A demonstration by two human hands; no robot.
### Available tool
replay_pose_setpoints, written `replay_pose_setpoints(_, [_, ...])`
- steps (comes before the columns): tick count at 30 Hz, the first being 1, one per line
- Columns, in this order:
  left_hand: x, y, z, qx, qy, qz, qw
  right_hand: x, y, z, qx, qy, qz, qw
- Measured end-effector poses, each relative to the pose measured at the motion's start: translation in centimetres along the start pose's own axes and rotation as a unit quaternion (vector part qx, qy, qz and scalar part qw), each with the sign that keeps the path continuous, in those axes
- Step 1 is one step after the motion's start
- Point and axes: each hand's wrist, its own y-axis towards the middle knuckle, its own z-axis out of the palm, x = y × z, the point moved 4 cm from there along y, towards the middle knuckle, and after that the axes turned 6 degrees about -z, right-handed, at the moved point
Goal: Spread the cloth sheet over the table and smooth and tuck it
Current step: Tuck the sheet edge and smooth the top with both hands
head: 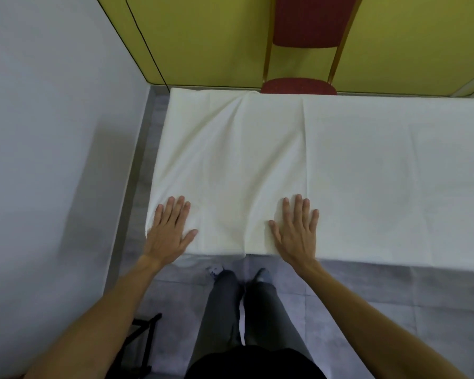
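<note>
Now my left hand (170, 231) and right hand (296, 231) press the cloth sheet (367, 160), fingers straight, gripping nothing; its creases (241, 113) run straight ahead, seemingly between them.

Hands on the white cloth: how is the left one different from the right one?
The left hand sits at the left edge of the cloth sheet; the right hand sits further in. The left hand slants rightward; the right hand points straighter. Both lie flat and open on it.
</note>
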Motion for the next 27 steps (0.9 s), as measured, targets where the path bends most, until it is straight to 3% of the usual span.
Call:
replay_pose_setpoints(5, [2.6,-1.5,0.0,-0.003,-0.004,-0.013,1.0,3.0,-0.2,0.3,0.006,0.013,-0.037,0.999])
replay_pose_setpoints(14, [4.4,-1.2,-0.6,-0.037,-0.044,0.035,0.998,3.8,0.1,0.2,0.004,0.005,-0.011,1.0])
replay_pose_setpoints(20, [1.7,5.6,-1.8,-0.029,-0.065,0.042,0.997,10.7,5.9,1.1,0.041,0.03,-0.047,0.998])
replay_pose_setpoints(27, [2.6,7.7,-1.5,-0.031,-0.07,0.014,0.997,10.5,7.4,1.6,0.056,-0.014,-0.036,0.998])
